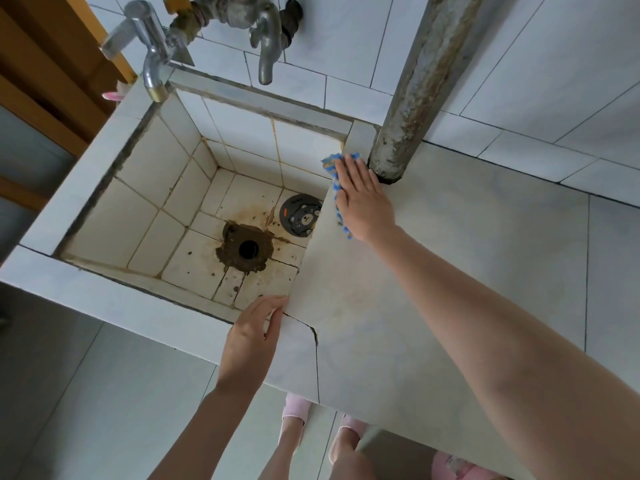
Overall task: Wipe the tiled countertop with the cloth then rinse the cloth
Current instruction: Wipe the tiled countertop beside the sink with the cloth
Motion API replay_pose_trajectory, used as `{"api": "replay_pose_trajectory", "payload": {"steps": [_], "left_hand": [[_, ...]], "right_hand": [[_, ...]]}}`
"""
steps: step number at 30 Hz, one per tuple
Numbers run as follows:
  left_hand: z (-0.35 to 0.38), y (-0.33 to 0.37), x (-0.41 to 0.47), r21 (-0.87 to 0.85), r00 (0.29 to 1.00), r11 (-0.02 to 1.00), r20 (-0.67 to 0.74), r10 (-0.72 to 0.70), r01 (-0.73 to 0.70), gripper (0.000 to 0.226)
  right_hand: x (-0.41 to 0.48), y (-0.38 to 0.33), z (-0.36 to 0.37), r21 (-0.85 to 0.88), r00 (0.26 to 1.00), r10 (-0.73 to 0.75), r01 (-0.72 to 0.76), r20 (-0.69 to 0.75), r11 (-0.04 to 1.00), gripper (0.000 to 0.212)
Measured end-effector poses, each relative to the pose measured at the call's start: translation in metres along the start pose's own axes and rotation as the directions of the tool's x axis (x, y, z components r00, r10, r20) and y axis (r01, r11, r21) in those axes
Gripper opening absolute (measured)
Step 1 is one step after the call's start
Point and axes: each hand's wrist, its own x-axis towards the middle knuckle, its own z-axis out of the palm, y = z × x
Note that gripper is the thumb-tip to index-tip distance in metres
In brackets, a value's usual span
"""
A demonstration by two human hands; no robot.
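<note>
A blue cloth point(333, 169) lies flat on the far left corner of the pale tiled countertop point(433, 271), at the edge over the sink. My right hand point(363, 199) presses flat on top of it, fingers together, hiding most of the cloth. My left hand point(254, 336) rests on the near corner of the sink rim with its fingers slightly apart, holding nothing.
A deep tiled sink point(104, 174) with a stained drain hole point(248, 249) and a grey bear-print drain cover point(300, 216) lies to the left. Two taps point(152, 60) point(268, 39) hang above it. A rusty vertical pipe point(412, 98) stands right behind the cloth. A crack point(313, 332) runs through the counter's front tile.
</note>
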Motion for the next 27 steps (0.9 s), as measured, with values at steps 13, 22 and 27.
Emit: {"api": "replay_pose_trajectory", "payload": {"steps": [13,22,27], "left_hand": [[0.001,-0.003,-0.011,0.029,0.999,0.998,0.024,0.047,-0.048,0.027],[-0.001,-0.005,-0.016,0.038,0.996,0.998,0.076,0.045,-0.048,0.031],[-0.002,-0.005,-0.018,0.029,0.993,0.998,0.106,0.049,-0.052,0.035]], "right_hand": [[-0.144,-0.054,0.028,0.068,0.965,-0.263,0.263,-0.012,0.962,0.052],[-0.226,-0.043,0.037,0.031,0.929,-0.371,0.371,-0.008,0.928,0.052],[-0.201,0.005,0.029,-0.021,0.986,-0.166,0.165,-0.017,0.986,0.051]]}}
